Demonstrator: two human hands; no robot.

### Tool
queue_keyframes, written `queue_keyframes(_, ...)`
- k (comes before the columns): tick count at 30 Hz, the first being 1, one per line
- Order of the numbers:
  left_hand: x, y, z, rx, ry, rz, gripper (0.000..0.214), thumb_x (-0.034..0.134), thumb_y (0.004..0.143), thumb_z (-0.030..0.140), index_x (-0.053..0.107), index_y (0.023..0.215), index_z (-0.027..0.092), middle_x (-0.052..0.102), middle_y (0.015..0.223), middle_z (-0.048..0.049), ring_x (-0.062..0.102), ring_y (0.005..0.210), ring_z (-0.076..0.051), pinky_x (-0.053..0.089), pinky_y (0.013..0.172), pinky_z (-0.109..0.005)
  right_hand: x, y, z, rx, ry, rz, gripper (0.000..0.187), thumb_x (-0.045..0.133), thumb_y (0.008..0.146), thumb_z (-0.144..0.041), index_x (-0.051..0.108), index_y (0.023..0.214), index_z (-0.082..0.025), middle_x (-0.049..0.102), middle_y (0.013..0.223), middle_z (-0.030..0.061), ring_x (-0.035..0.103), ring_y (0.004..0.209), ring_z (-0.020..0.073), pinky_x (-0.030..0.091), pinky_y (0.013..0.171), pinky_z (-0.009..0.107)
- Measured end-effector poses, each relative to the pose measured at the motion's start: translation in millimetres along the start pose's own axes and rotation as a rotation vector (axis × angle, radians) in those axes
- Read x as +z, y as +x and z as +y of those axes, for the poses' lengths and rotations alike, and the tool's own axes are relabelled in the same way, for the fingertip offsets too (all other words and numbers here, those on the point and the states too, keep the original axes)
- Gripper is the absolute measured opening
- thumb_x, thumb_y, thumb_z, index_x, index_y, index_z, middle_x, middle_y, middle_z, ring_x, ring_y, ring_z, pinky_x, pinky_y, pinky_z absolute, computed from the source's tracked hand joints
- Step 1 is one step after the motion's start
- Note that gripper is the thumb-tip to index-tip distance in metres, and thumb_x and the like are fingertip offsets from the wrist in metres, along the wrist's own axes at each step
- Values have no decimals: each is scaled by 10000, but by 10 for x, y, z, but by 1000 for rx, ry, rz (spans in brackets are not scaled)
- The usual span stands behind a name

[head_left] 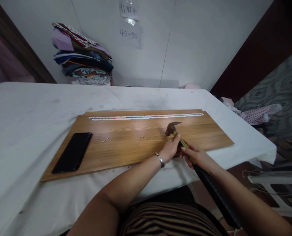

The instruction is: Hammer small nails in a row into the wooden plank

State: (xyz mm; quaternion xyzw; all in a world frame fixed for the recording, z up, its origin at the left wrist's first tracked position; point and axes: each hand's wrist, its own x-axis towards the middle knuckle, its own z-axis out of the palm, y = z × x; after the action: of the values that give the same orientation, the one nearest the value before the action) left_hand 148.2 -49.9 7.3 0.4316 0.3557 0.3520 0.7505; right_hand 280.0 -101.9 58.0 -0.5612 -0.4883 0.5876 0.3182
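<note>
A claw hammer (171, 128) with a rusty head and a long black grip slants over the right half of a brown wooden board (121, 149). My left hand (170, 149), a silver bracelet at its wrist, is closed round the neck just below the head. Farther down the handle, my right hand (196, 156) grips it too, its fingers partly hidden. The head is close to the board; whether it touches cannot be made out. Left of it runs a short row of small dark marks (149, 137). A loose nail (105, 140) lies on the board's left part.
A black phone (72, 152) rests at the board's left end. Two white measuring strips (146, 117) run along its far edge. The board lies on a white-covered table (20, 131). Folded cloths (84, 55) are stacked against the wall. A white stool (279, 186) stands at lower right.
</note>
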Motion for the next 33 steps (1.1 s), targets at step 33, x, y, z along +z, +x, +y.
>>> queue_keyframes(33,-24,6,44,-29,-85,-112,625,499,844,779,547,717,170,560,504,-8,514,416,-120,417,477,-245,-7,19,15,-14,-7,-23,744,646,859,-464,415,1516,-202,624,723,-36,467,388,82,375,335,208)
